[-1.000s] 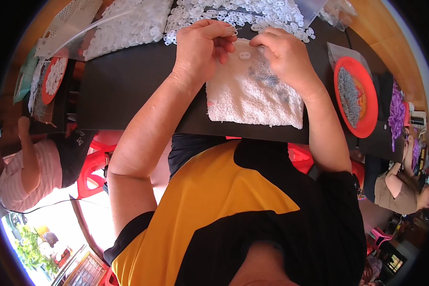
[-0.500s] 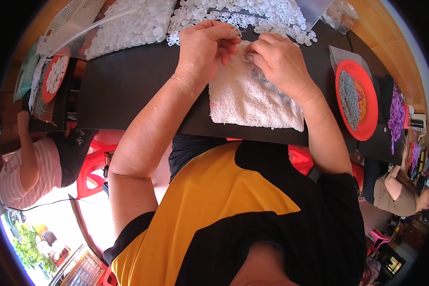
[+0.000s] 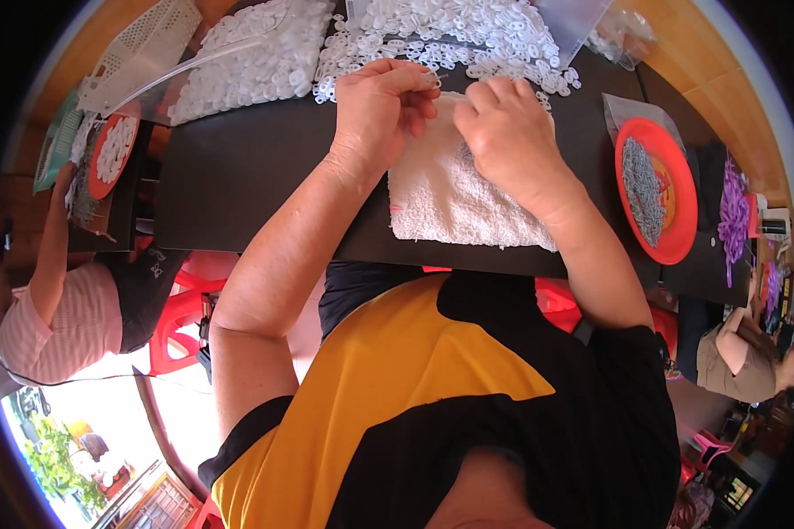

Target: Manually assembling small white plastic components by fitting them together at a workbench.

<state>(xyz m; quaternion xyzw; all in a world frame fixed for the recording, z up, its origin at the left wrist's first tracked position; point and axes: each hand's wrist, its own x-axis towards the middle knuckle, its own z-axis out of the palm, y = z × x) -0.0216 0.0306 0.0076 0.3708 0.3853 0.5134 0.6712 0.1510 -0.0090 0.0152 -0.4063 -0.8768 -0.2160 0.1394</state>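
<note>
Above the far edge of a white towel (image 3: pixel 450 207), my left hand (image 3: pixel 370 110) pinches a small white plastic piece (image 3: pixel 435 79) between thumb and forefinger. A thin metal-looking bit shows at that piece, too small to make out. My right hand (image 3: pixel 516 145) is lowered on the towel, its fingers curled down and their tips hidden. Small grey pieces (image 3: pixel 467 154) lie on the towel beside that hand, partly covered by it. Beyond both hands spreads a heap of white plastic pieces (image 3: pixel 450 26), oval with holes.
A clear bag of white pieces (image 3: pixel 247 66) stands at the far left of the dark table (image 3: pixel 238 194). On the right sits a red plate (image 3: pixel 679 234) with grey metal pins (image 3: pixel 641 189). Co-workers sit at left (image 3: pixel 71 309) and right (image 3: pixel 723 353); the left one reaches toward another red plate (image 3: pixel 106 176).
My right hand has turned over and lowered onto the towel by the grey pieces. My left hand keeps its pinch. The left co-worker's arm has reached farther forward.
</note>
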